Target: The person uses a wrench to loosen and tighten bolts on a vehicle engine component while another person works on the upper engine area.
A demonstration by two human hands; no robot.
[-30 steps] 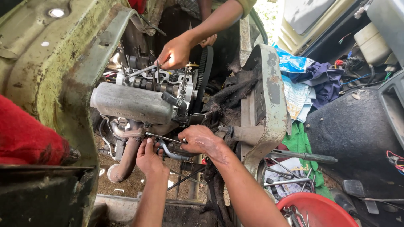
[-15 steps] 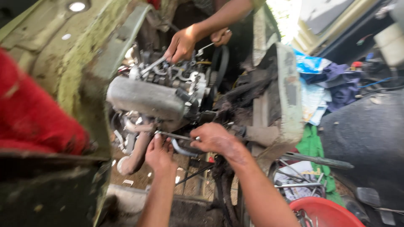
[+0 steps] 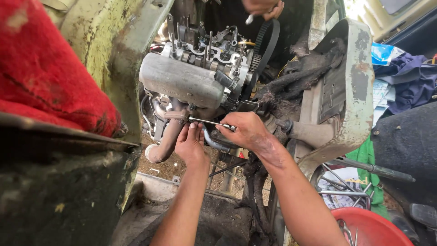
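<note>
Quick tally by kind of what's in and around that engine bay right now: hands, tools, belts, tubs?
Hands: 3, namely left hand, right hand, and a co-worker's hand at the top edge
Long metal tool held at the engine: 1
Toothed belt: 1
Red tub: 1
Total: 6

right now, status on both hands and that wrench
Left hand cupped under wrench tip by exhaust pipe. Right hand grips wrench handle. Another person's hand above engine.
</note>
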